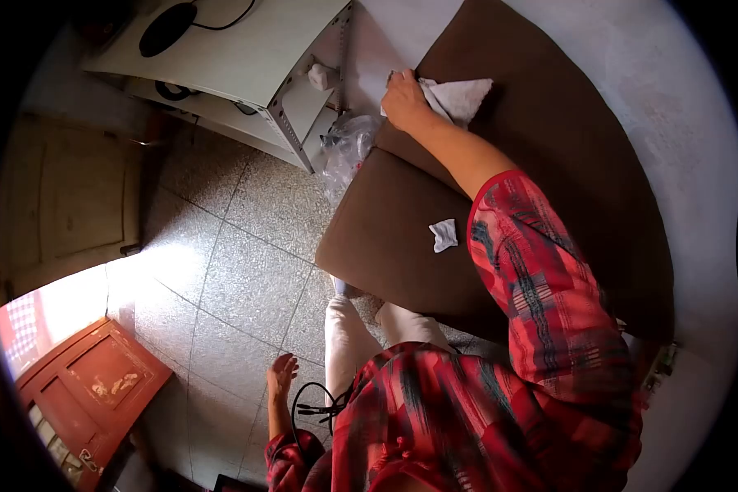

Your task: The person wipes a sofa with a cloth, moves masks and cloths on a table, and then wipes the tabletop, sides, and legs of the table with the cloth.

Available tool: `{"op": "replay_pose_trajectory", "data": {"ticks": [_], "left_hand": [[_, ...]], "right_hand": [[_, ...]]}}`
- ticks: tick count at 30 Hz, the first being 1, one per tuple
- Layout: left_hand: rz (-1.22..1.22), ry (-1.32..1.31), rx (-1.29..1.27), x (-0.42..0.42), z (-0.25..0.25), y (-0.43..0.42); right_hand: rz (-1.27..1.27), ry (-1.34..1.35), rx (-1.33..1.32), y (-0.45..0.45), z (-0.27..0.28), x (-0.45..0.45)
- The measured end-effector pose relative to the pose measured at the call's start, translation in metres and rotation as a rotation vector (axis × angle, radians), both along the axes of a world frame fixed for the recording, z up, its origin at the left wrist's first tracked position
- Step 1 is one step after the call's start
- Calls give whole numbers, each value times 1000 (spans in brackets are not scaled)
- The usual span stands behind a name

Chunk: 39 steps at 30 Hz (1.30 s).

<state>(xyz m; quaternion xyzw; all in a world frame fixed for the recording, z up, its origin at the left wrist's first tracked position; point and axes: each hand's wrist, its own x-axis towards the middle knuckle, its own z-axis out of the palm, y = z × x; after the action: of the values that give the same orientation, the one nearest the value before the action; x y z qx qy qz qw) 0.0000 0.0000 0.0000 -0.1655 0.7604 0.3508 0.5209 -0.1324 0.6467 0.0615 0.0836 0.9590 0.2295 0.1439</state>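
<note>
Pale cloth [465, 97] at one o'clock likely limp, light, best edge-bunched: right hand [405, 105] curls fingers on it, left hand [280, 377] loosely open, empty.

Pale metal shelf [275, 45] upper left, black disc [167, 29] with cord on top. Clear plastic bag [349, 152] beside shelf. Speckled tile floor [250, 246]. Panelled red door [70, 398], paint chipped, lower left.

The right arm [488, 176], in a red-and-black plaid fabric sleeve [541, 275] ending near the elbow, stretches across the brown fabric-covered cushioned sofa [402, 234]; its bare forearm [455, 148] leads to the right hand [406, 102] at the sofa's far edge, fingers gathered inward; the left hand [281, 375] hangs well apart from the sofa, fingers loosely bent; the legs [348, 334], in cream trousers, stand by its near edge.
</note>
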Motion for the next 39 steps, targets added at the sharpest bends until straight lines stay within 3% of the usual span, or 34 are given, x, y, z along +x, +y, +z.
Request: {"op": "replay_pose_trajectory", "data": {"ticks": [2,3,5,6,9,11,15,21,24,39], "left_hand": [[106,98,-46,22,43,-28],[112,-6,102,44,-51,47],[153,51,82,19,-61,35],[146,-30,-26,51,-24,-17],[187,-101,-106,61,-47,-41],[209,-148,-117,78,-52,-46],[231,-215,-105,85,-61,-29],[400,-198,-24,73,-58,6],[437,-236,-16,71,-85,21],[390,-211,-33,72,-80,20]], "right_hand": [[-35,19,-4,-30,-38,-4],[-22,-26,188,45,-45,14],[-6,35,125,37,-55,-23],[13,-59,22,-2,-87,2],[13,-114,11,-12,-114,-26],[-40,-357,11,-19,-138,-26],[-169,-562,-35,-20,-182,-32],[-218,-596,-145,-27,-246,-37],[-381,-466,-268,-36,-275,-45],[-202,-404,-816,-287,-245,43]]}}
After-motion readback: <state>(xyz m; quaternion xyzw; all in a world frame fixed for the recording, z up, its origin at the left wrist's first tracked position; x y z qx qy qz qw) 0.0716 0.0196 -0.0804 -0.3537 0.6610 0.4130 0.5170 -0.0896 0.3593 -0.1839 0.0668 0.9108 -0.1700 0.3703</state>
